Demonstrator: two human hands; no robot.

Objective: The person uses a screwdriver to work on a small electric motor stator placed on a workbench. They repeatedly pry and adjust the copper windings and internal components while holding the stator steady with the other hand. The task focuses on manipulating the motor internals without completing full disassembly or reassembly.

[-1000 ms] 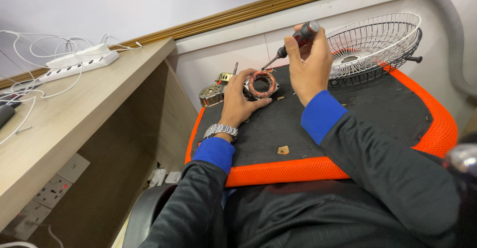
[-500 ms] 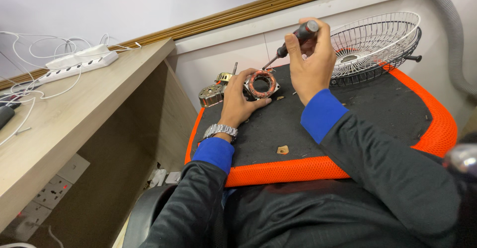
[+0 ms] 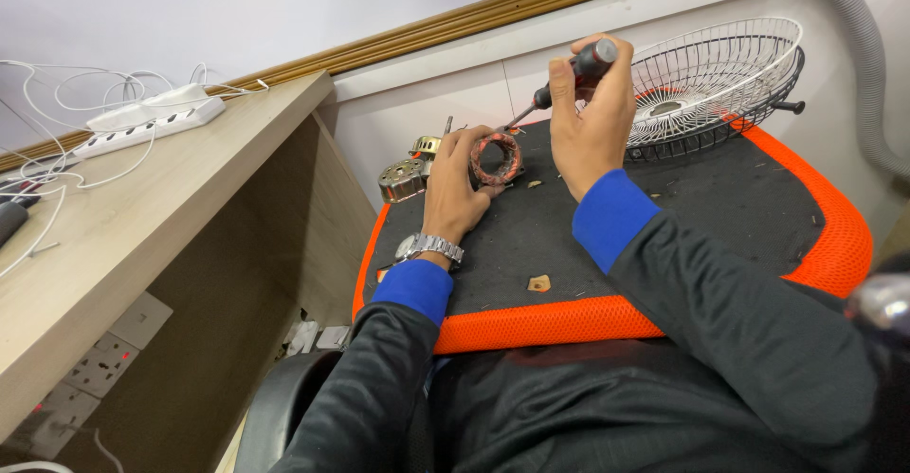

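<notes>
My left hand (image 3: 453, 187) grips a round motor stator with copper-red windings (image 3: 497, 157), holding it on the black mat. My right hand (image 3: 590, 120) is closed around a screwdriver with a black and red handle (image 3: 576, 73); its shaft slants down to the left and its tip meets the top edge of the stator. A metal watch sits on my left wrist. Both sleeves are dark with blue cuffs.
The black mat with an orange rim (image 3: 815, 245) rests across my lap. A white wire fan guard (image 3: 718, 80) lies at its far right. Two metal motor housings (image 3: 408, 174) sit left of the stator. A wooden desk (image 3: 142, 208) with a power strip (image 3: 152, 122) stands left.
</notes>
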